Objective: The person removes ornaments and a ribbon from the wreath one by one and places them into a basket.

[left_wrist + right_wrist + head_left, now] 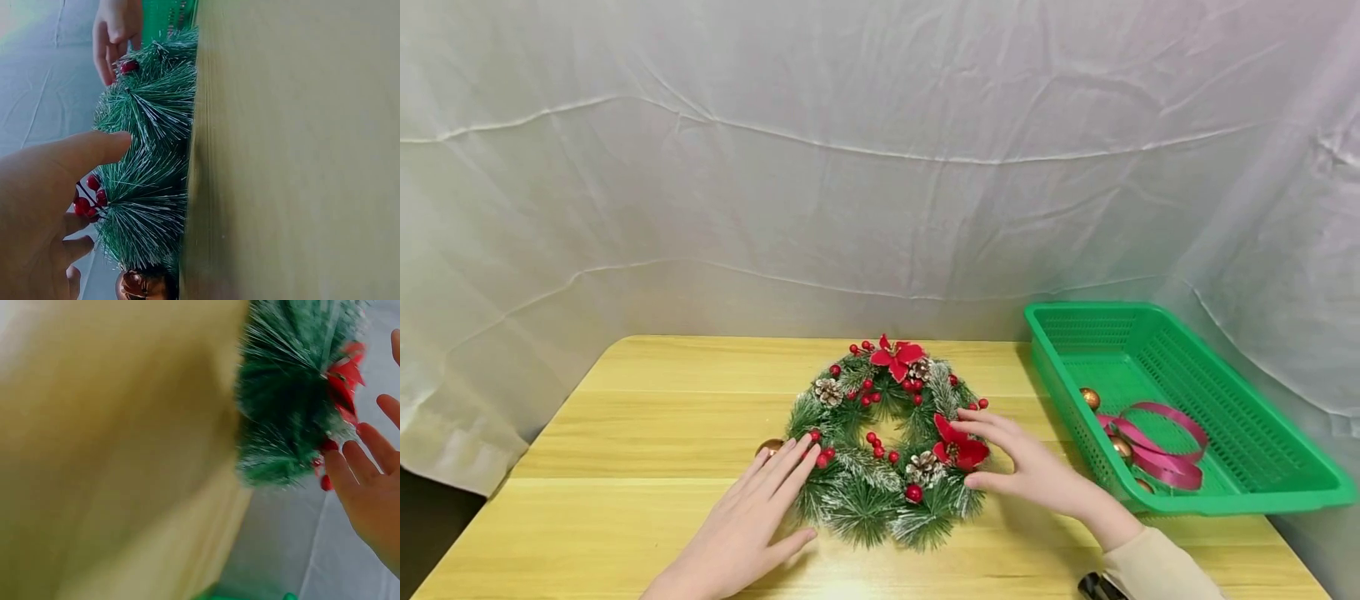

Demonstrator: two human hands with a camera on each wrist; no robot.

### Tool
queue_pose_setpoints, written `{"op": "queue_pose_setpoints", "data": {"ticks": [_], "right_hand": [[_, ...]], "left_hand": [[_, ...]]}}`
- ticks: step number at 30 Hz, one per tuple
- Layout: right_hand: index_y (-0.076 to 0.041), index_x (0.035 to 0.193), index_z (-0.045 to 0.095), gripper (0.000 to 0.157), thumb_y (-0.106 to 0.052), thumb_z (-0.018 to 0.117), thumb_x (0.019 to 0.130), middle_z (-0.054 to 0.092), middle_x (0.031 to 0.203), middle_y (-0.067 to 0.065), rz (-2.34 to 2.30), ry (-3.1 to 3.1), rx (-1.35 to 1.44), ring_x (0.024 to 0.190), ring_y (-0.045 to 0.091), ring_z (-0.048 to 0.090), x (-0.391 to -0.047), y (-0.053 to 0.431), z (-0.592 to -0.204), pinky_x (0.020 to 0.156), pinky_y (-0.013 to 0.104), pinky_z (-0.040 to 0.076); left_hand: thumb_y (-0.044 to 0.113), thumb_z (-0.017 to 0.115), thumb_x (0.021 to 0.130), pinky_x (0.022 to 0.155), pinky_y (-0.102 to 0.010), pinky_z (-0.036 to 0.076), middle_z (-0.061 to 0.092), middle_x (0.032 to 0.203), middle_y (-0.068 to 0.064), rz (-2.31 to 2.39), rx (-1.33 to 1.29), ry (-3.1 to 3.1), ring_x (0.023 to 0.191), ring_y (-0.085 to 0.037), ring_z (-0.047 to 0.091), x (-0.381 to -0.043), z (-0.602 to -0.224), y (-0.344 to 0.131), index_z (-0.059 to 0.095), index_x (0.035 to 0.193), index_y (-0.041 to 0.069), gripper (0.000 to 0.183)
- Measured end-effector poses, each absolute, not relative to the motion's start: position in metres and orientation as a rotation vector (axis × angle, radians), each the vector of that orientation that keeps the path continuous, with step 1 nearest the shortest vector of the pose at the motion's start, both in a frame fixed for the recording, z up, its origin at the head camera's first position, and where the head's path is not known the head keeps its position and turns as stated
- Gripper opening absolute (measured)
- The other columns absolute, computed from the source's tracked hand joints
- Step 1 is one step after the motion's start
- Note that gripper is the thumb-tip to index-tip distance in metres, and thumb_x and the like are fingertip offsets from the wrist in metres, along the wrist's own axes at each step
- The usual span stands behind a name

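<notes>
A green wreath [865, 500] with frosted needles, red berries, pine cones and two red poinsettias lies flat on the wooden table. My left hand [748, 508] rests over its left side, fingers extended among the berries [90, 203] and thumb apart at the near edge. Beside those fingers a copper-coloured bauble [770, 448] shows at the wreath's left rim, partly covered by the hand. On the other side my right hand [1033, 467] reaches to the lower poinsettia [962, 446], its fingers loosely spread at the petals. Neither hand grips anything.
To the right stands a green plastic basket [1247, 375] holding a curled magenta ribbon [1172, 467] and several copper-gold baubles [1090, 398]. A dark object [1097, 586] lies by the right sleeve at the table's front. Pale cloth [880, 167] hangs behind the table [647, 433].
</notes>
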State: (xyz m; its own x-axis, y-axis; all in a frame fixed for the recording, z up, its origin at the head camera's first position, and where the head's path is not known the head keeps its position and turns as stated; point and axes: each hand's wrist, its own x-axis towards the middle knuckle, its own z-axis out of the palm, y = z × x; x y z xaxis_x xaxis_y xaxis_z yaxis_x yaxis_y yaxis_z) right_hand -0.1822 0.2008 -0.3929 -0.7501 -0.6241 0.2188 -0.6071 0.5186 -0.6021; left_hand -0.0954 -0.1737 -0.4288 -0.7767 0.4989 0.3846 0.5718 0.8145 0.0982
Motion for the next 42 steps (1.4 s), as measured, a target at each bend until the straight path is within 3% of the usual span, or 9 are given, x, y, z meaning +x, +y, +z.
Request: {"op": "queue_pose_setpoints", "data": {"ticks": [9, 16, 24, 29, 36, 42], "right_hand": [[-0.015, 0.142, 0.046, 0.077, -0.035, 0.078, 0.075, 0.027, 0.154, 0.011, -0.927, 2.836, -1.202, 0.135, 0.038, 0.031, -0.179, 0.193, -0.414, 0.102, 0.06, 0.033], [-0.013, 0.142, 0.046, 0.078, -0.03, 0.079, 0.074, 0.023, 0.156, 0.011, -0.894, 2.863, -1.227, 0.137, 0.038, 0.028, -0.177, 0.191, -0.419, 0.104, 0.057, 0.031], [-0.014, 0.142, 0.046, 0.076, -0.028, 0.079, 0.075, 0.023, 0.156, 0.01, -0.902, 2.852, -1.223, 0.138, 0.037, 0.027, -0.176, 0.19, -0.419, 0.104, 0.055, 0.031], [-0.013, 0.142, 0.047, 0.074, -0.029, 0.078, 0.076, 0.023, 0.156, 0.011, -0.907, 2.848, -1.229, 0.137, 0.037, 0.027, -0.176, 0.191, -0.42, 0.103, 0.056, 0.033], [-0.014, 0.141, 0.047, 0.074, -0.028, 0.079, 0.076, 0.022, 0.156, 0.01, -0.915, 2.842, -1.22, 0.138, 0.037, 0.027, -0.176, 0.191, -0.419, 0.104, 0.056, 0.032], [-0.013, 0.141, 0.048, 0.074, -0.028, 0.079, 0.076, 0.023, 0.156, 0.011, -0.917, 2.844, -1.217, 0.137, 0.038, 0.027, -0.176, 0.191, -0.42, 0.104, 0.057, 0.031]], "left_hand": [[0.051, 0.063, 0.086, 0.116, -0.044, 0.015, 0.018, 0.158, -0.008, -0.319, -0.733, -2.679, 0.143, -0.022, 0.018, -0.094, -0.427, -0.172, 0.016, 0.153, 0.005, 0.094], [0.048, 0.067, 0.083, 0.118, -0.042, 0.008, 0.02, 0.157, -0.012, -0.318, -0.752, -2.649, 0.141, -0.027, 0.024, -0.101, -0.421, -0.178, 0.022, 0.151, 0.003, 0.094], [0.046, 0.07, 0.08, 0.118, -0.04, 0.003, 0.017, 0.157, -0.008, -0.363, -0.723, -2.708, 0.141, -0.028, 0.023, -0.11, -0.407, -0.199, 0.018, 0.153, 0.011, 0.096], [0.041, 0.071, 0.082, 0.118, -0.037, 0.001, 0.023, 0.155, -0.011, -0.486, -0.657, -2.726, 0.139, -0.031, 0.027, -0.118, -0.404, -0.213, 0.027, 0.151, 0.007, 0.088], [0.042, 0.065, 0.088, 0.11, -0.06, 0.019, 0.025, 0.155, -0.009, -0.879, -0.491, -2.81, 0.138, -0.036, 0.026, -0.127, -0.411, -0.221, 0.03, 0.15, 0.013, 0.077], [0.035, 0.068, 0.088, 0.107, -0.063, 0.023, 0.034, 0.149, -0.016, -1.057, -0.432, -2.793, 0.134, -0.039, 0.033, -0.134, -0.423, -0.221, 0.037, 0.146, 0.008, 0.072]]}}
